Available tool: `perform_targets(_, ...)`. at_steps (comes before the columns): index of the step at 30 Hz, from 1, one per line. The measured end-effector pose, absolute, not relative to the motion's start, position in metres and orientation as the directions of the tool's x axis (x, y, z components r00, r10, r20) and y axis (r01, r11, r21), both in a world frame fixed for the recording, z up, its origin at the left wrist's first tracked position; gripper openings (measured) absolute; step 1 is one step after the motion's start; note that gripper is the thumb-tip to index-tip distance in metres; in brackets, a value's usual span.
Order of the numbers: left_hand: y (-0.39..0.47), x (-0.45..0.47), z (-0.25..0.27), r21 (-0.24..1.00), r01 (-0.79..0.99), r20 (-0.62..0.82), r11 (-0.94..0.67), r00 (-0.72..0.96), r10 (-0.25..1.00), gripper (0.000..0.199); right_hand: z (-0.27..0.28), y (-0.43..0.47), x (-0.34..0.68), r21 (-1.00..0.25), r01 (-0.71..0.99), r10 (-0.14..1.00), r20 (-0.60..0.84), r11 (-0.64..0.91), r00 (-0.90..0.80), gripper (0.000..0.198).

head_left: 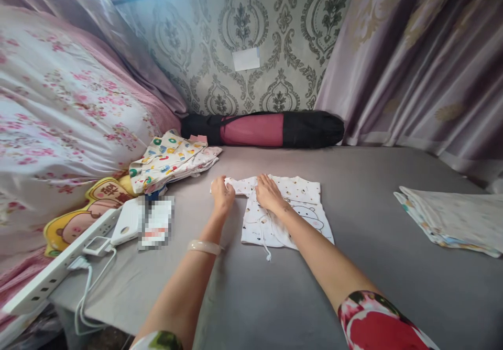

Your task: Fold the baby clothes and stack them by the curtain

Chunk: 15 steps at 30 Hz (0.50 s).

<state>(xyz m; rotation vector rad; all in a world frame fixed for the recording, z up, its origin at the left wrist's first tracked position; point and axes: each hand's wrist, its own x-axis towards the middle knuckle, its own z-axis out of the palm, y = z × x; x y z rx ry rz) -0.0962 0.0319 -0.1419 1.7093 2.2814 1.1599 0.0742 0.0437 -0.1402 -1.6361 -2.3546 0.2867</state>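
Note:
A small white baby shirt (251, 229) with a printed pattern and a drawn animal face lies flat on the grey cloth surface (373, 234). One sleeve stretches out to the left, while the right side appears folded in. My left hand (222, 190) is closed on the end of that sleeve, fingers pinched together. Flat on the upper part of the shirt rests my right hand (269, 193), its fingers stretched out. A white tie string hangs from the shirt's lower edge toward me. My right forearm hides part of the animal face.
Folded printed clothes (168, 159) are stacked at the left, and folded cloth (451, 219) lies at the far right. A white power strip (63, 261) with cables and a white box (128, 221) sit at the left edge. A pink-black bag (255, 130) lies along the wall.

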Motion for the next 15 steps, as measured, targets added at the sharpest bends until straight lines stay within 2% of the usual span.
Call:
perform_targets(4,0.030,-0.113,-0.135,0.447,0.814,0.282,0.371,-0.522,0.805,0.036,-0.148,0.042,0.065,-0.342,0.884,0.947,0.077,0.320,-0.313,0.058)
perform_targets(8,0.030,-0.123,-0.131,0.374,0.781,0.194,0.501,-0.594,0.780,0.039,-0.154,0.038,0.063,-0.328,0.891,0.950,0.101,0.312,-0.296,0.059)
perform_targets(12,0.035,-0.131,-0.127,0.369,0.765,0.118,0.527,-0.601,0.790,0.044,-0.153,0.037,0.063,-0.332,0.891,0.950,0.101,0.311,-0.294,0.059)
perform_targets(15,0.043,-0.137,-0.126,0.449,0.727,0.050,0.519,-0.600,0.798,0.045,-0.152,0.037,0.062,-0.335,0.891,0.952,0.096,0.305,-0.290,0.060)
